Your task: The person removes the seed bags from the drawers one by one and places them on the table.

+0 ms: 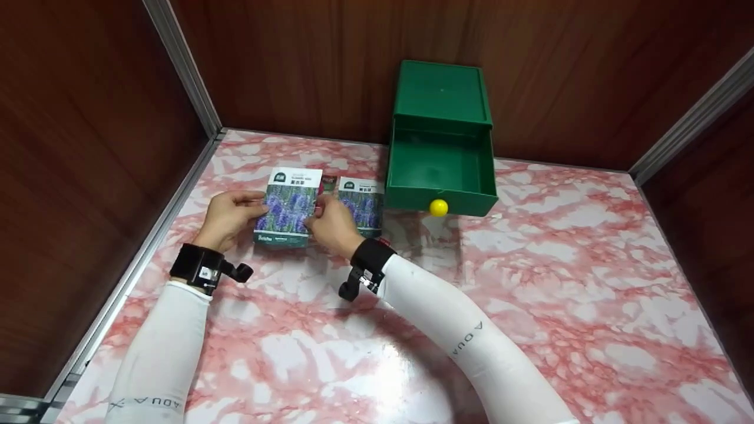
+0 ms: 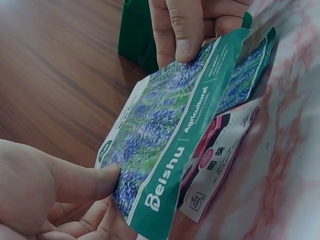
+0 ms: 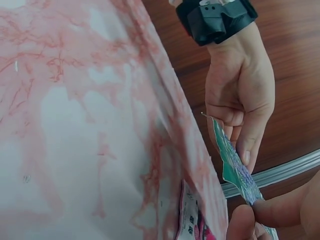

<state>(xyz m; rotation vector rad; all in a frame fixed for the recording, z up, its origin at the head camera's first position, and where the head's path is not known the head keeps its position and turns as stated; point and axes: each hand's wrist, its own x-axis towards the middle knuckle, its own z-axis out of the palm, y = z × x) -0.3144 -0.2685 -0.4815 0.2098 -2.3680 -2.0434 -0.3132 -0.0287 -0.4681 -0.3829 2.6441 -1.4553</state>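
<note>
A seed packet (image 1: 287, 206) with purple flowers and a green lower band is held up between both hands. My left hand (image 1: 227, 219) pinches its left edge, the thumb on the printed front in the left wrist view. The opposite edge is pinched by my right hand (image 1: 337, 227). Seen nearly edge-on in the right wrist view, the held packet (image 3: 234, 167) stands tilted above the table. A second purple-flower packet (image 1: 371, 209) lies just right of my right hand. Partly hidden behind the held one is a packet with pink and white printing (image 2: 220, 155).
A green drawer box (image 1: 442, 88) stands against the back wall, right of the packets. Its drawer (image 1: 439, 156) is pulled out towards me, with a yellow knob (image 1: 438, 208) on the front. Wood-look walls with metal edge strips bound the red-and-white marbled tabletop (image 1: 559, 282).
</note>
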